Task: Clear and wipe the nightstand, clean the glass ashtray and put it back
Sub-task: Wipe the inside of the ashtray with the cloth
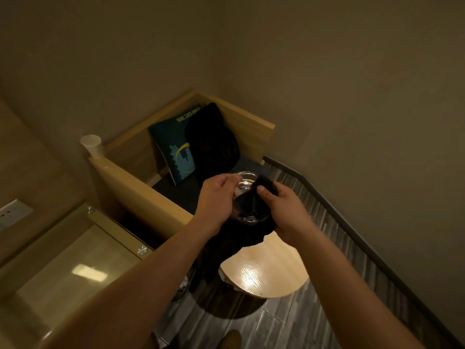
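I hold the clear glass ashtray (247, 182) in the air above the floor, tilted toward me. My left hand (217, 195) grips its left rim. My right hand (284, 207) is closed on a black cloth (251, 222), which is pressed into and around the ashtray; the cloth's tail hangs below. Much of the ashtray is hidden by the cloth and my fingers. The round light-wood table top (266, 270) sits below my hands, bare and shiny.
A wooden-sided bench (141, 190) runs along the wall with a dark blue cushion (173, 149) and a black bag (214, 144) on it. A white paper cup (92, 145) stands on its corner. A glass-topped surface (75, 268) lies at lower left, and grey plank floor (276, 323) below.
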